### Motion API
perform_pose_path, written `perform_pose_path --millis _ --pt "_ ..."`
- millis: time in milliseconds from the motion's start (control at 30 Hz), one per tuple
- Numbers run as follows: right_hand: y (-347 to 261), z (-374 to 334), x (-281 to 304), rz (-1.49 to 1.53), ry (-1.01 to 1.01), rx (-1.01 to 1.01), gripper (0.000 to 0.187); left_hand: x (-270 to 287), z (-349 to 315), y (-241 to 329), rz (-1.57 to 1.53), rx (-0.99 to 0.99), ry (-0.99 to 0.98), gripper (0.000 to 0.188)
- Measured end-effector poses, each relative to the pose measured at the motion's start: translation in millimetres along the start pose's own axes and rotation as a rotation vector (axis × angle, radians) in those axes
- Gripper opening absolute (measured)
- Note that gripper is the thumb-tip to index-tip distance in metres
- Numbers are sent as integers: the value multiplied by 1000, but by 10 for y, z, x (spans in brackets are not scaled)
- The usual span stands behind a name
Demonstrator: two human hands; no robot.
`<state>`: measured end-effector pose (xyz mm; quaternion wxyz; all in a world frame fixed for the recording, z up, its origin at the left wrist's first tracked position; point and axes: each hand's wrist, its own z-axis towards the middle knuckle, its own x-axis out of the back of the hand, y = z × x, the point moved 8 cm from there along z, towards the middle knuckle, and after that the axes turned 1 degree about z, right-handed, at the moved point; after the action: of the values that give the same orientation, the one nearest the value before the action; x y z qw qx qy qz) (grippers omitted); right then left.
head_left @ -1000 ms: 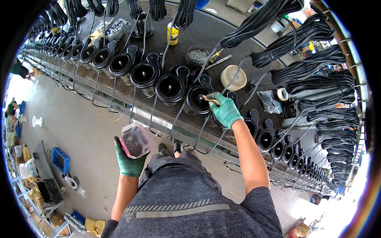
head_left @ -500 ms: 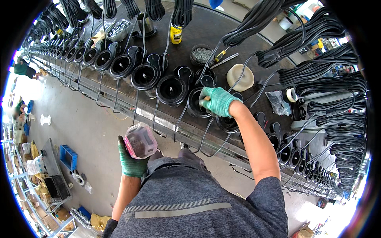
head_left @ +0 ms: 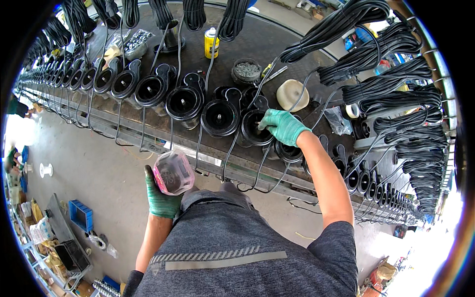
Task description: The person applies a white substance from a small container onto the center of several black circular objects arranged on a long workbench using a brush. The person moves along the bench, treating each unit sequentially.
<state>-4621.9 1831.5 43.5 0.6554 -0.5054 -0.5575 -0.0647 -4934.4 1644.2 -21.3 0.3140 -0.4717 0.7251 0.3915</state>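
My left hand [head_left: 161, 202], in a green glove, is closed around a clear plastic tub [head_left: 174, 173] with pink on its side; dark small contents show dimly at the bottom. It is held in front of the bench, at my waist. My right hand [head_left: 285, 127], also gloved, reaches over a black round housing [head_left: 253, 140] with its thumb and fingers pinched together inside the rim. Whatever the fingertips hold is too small or hidden to make out. The neighbouring housing [head_left: 217, 118], to the left, has a pale metal stud standing in its middle.
Similar housings line the edge of the dark bench [head_left: 277, 29] both ways, with cords rising to hanging black cable bundles [head_left: 336, 29]. Behind them stand a yellow can [head_left: 211, 43], a bowl of small metal parts [head_left: 246, 72] and a cream round block [head_left: 292, 95]. A blue crate [head_left: 80, 216] lies on the floor.
The view has shifted slightly. My right hand's fingers remain at the same housing, now pinched lower inside its rim. The left hand still holds the tub in about the same place.
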Motion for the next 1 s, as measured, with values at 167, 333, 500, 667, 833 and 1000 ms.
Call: perform_pose_path --millis 167,333,500,667,833,1000 --pt "-13 -249 231 172 11 -174 19 40 34 90 3 9 17 65" --pt "-399 -468 626 246 269 -343 22 74 13 185 5 -23 68 66" --pt "-674 -103 313 328 394 -350 29 77 0 218 -5 -11 79 66" --pt "-583 376 -230 280 311 -401 20 171 -41 295 -40 -32 90 67" --pt "-517 741 -378 265 297 -242 16 275 -89 364 -76 -63 106 68" --pt "-321 1111 -471 637 91 -518 31 373 -121 412 -70 -68 158 68"
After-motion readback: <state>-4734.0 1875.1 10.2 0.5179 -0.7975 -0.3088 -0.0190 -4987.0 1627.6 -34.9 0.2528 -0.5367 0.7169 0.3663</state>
